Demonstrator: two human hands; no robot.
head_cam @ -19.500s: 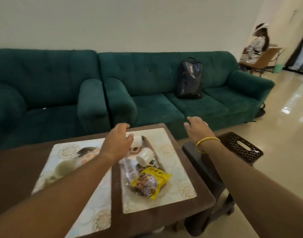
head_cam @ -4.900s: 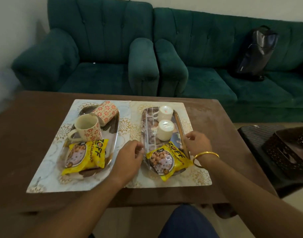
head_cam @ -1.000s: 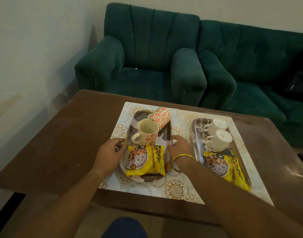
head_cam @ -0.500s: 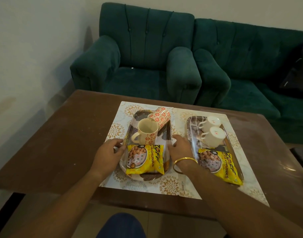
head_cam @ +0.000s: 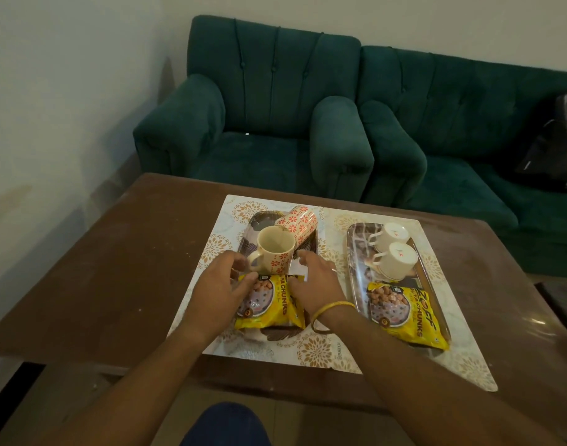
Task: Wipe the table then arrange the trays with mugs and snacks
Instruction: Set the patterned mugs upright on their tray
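Now both hands hover over the left tray, toward the table's near edge. The left hand and right hand are loosely curled and look empty, flanking the floral mug just beyond their fingertips. Its handle faces the left hand, which is nearer. The snack packet lies between the wrists. Half a second back they held the tray's sides, and they've since let go and moved inward
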